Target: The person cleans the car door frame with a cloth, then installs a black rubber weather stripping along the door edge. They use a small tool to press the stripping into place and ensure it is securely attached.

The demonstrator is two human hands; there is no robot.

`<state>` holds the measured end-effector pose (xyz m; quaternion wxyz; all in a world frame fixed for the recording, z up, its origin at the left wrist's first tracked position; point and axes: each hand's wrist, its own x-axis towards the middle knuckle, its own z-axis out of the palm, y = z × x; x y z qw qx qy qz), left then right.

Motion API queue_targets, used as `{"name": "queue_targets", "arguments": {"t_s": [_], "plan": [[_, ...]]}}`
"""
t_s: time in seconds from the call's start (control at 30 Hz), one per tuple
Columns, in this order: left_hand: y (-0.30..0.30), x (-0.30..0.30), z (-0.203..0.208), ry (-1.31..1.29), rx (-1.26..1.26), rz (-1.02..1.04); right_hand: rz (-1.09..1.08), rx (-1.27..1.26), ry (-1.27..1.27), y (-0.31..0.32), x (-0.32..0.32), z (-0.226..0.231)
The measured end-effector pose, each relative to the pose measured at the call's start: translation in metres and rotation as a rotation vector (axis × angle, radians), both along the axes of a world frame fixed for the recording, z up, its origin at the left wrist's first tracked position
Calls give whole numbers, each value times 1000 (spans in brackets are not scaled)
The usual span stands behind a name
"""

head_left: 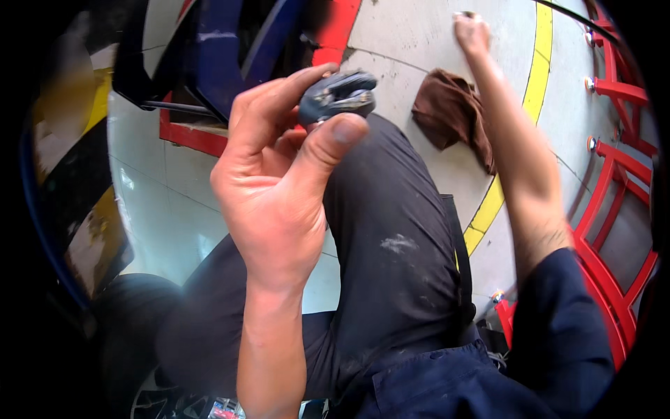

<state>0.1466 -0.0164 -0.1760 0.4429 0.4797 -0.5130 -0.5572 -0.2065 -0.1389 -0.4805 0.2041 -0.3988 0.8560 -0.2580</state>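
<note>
Pinched between the thumb and fingers of my left hand [279, 160] is a small, dark blue-grey rounded part [338, 98] with a slot across it and worn, dirty edges. It is held up above my knee, in front of the blue and red equipment. My right arm stretches far forward over the floor. At its end my right hand [472, 33] is closed and blurred. Something small and dark shows at its fingertips, too unclear to name. A crumpled brown cloth [450, 110] lies on the floor beside my right forearm, which partly covers it.
Dark blue panels [209, 59] on a red frame [188, 131] stand ahead on the left. Red metal racks [614, 209] run along the right. A yellow line [486, 213] crosses the pale tiled floor. My bent leg in dark trousers [391, 258] fills the middle.
</note>
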Motion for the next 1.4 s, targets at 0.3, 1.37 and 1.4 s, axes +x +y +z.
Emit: {"name": "queue_targets", "arguments": {"t_s": [0.3, 1.37, 1.4], "plan": [[22, 6, 60, -18, 132, 63, 452, -707, -1599, 163, 238, 269], [-13, -24, 146, -522, -695, -828, 237, -834, -1295, 229, 174, 346], [-9, -27, 146, -511, -671, -805, 230, -840, -1305, 230, 175, 346]]}}
